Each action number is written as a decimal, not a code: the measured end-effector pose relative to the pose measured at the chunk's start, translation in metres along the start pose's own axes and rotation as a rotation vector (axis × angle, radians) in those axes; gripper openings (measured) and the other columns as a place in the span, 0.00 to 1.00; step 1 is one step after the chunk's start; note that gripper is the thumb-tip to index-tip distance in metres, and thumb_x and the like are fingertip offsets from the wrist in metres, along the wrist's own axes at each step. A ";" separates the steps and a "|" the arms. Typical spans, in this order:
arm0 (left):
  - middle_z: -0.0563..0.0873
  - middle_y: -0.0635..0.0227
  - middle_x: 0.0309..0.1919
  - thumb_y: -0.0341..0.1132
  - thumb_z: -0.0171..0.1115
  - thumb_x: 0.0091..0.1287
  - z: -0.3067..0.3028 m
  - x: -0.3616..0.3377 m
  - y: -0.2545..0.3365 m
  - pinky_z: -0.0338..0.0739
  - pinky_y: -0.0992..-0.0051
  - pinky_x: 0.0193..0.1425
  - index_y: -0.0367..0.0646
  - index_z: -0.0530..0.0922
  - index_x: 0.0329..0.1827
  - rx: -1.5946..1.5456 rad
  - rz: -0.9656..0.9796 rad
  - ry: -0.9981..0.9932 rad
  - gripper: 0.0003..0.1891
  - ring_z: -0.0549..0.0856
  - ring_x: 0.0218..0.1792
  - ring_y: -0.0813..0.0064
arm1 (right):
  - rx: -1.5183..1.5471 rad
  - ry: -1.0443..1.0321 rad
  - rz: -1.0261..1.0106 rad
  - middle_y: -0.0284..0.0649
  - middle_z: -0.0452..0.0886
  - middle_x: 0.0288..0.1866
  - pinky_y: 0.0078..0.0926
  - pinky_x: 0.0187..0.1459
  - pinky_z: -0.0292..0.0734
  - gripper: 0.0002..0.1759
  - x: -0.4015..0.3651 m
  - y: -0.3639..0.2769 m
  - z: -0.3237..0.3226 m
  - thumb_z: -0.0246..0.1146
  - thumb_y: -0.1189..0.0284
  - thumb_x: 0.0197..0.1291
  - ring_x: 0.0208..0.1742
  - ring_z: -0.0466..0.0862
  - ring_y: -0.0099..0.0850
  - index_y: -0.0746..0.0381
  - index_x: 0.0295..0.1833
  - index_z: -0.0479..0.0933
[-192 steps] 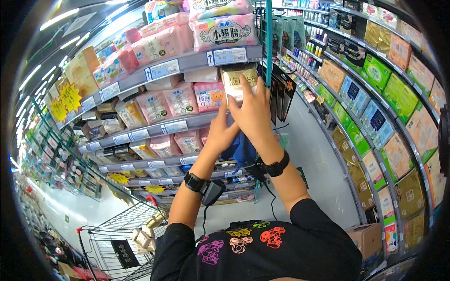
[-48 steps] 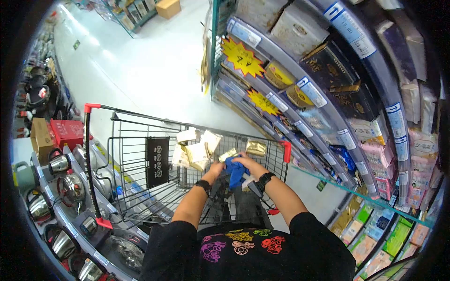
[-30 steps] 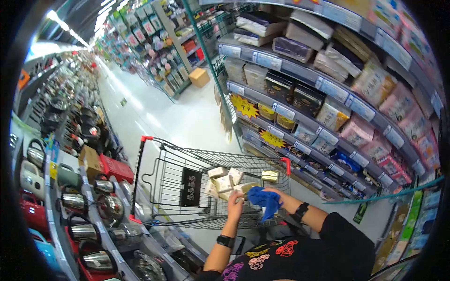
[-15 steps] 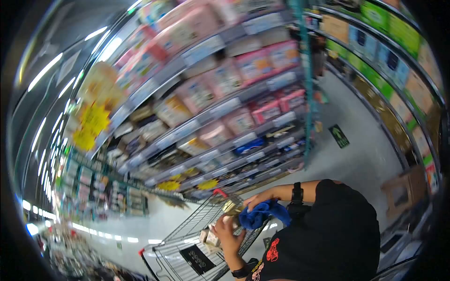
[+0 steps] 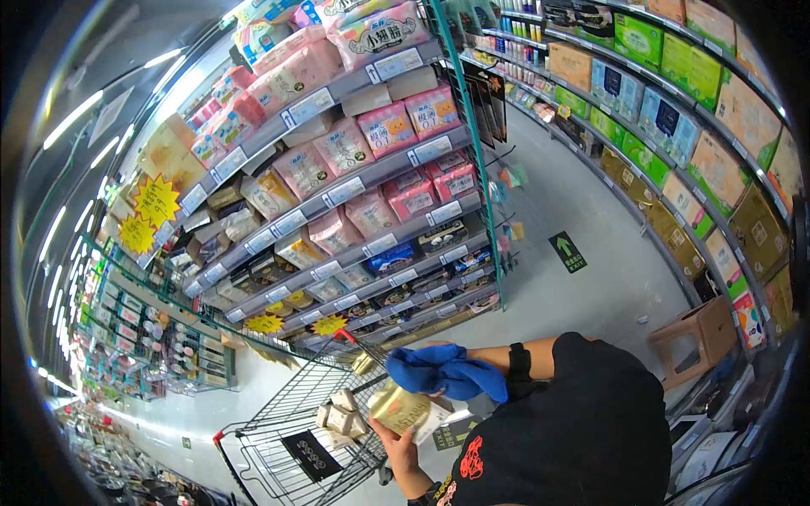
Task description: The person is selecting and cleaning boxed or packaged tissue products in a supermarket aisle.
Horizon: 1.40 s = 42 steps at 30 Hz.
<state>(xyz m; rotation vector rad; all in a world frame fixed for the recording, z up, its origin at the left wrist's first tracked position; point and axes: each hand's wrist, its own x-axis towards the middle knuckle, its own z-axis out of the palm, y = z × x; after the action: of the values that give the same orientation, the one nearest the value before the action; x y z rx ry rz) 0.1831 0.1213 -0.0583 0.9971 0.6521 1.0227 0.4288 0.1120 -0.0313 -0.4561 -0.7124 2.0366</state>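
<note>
My left hand [image 5: 403, 449] grips the lower edge of a gold-and-white packet [image 5: 402, 411], with the thumb on its face. A blue cloth [image 5: 443, 371] bunches over my right hand [image 5: 435, 393] and wrist, hiding most of the fingers; the fingertips show by the packet's upper edge. Just beyond both hands stands a wire shopping cart [image 5: 278, 413] with a red-tipped handle or corner. Inside it lie several small pale packs [image 5: 342, 417], and a small gold item [image 5: 363, 364] sits near its far side.
Tall shelves [image 5: 337, 190] of pink packs with yellow starburst signs rise ahead. Another shelf wall [image 5: 666, 126] of green, blue and gold packs runs along the right. A brown step stool [image 5: 696, 341] stands on the floor near it. A green exit marker [image 5: 568, 251] is on the aisle floor.
My left hand was spread near the cart and now grips the gold-and-white packet. The blue cloth stays at my right hand. The view has shifted and is sharper.
</note>
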 end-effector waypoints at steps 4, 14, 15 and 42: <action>0.65 0.57 0.65 0.28 0.61 0.52 0.014 -0.014 -0.009 0.68 0.57 0.64 0.50 0.48 0.73 -0.431 -0.056 0.027 0.44 0.69 0.63 0.56 | 0.152 -0.110 -0.084 0.38 0.76 0.49 0.21 0.50 0.74 0.25 0.004 0.012 0.010 0.58 0.64 0.60 0.47 0.78 0.23 0.61 0.61 0.65; 0.75 0.60 0.57 0.39 0.59 0.58 0.000 -0.030 -0.013 0.71 0.53 0.59 0.44 0.63 0.65 -0.511 -0.204 0.002 0.30 0.76 0.56 0.58 | -1.149 0.345 -0.712 0.42 0.71 0.56 0.31 0.60 0.64 0.27 -0.040 -0.006 0.077 0.65 0.69 0.53 0.58 0.72 0.34 0.58 0.60 0.67; 0.78 0.60 0.54 0.39 0.61 0.57 0.001 -0.032 -0.013 0.72 0.52 0.58 0.42 0.66 0.62 -0.528 -0.217 -0.005 0.29 0.78 0.54 0.59 | -1.222 0.367 -0.763 0.44 0.71 0.55 0.33 0.59 0.65 0.27 -0.040 -0.004 0.080 0.66 0.71 0.51 0.58 0.72 0.39 0.59 0.58 0.68; 0.76 0.54 0.57 0.38 0.64 0.50 0.071 -0.024 -0.037 0.72 0.49 0.58 0.37 0.64 0.64 -0.645 -0.374 -0.200 0.36 0.78 0.54 0.52 | -0.514 0.383 -0.483 0.44 0.56 0.70 0.29 0.68 0.54 0.33 -0.092 0.027 0.049 0.51 0.66 0.68 0.69 0.59 0.32 0.57 0.73 0.45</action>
<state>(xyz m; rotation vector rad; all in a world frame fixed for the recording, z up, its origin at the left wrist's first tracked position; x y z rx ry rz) 0.2470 0.0669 -0.0618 0.3808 0.2887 0.7146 0.4320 0.0076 -0.0074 -0.8483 -0.9919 1.2579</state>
